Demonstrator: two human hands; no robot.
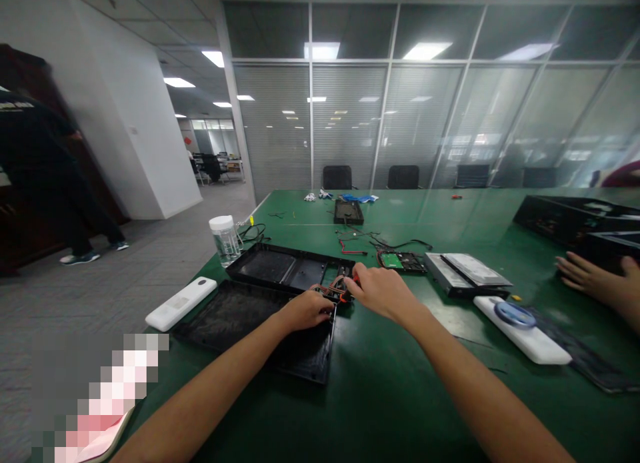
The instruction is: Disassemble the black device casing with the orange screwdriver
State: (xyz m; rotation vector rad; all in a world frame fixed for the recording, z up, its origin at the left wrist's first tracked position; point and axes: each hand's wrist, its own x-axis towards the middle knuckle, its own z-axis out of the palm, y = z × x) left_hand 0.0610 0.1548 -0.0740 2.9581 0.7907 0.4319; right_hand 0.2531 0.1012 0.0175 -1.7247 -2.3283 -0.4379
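My right hand is closed around a screwdriver with a red and black handle, mostly hidden by the fingers. Its tip end points left, towards my left hand. The fingers of my left hand are pinched together at the right side of an opened black plastic case; what they grip is too small to make out. One half of the case lies flat under my left forearm. Behind it, the other half holds reddish wires at its right end, just beside both hands.
Left of the case stand a clear jar with white lid and a white device. To the right lie a green circuit board, a hard drive and another white device. Another person's hand is near a black box.
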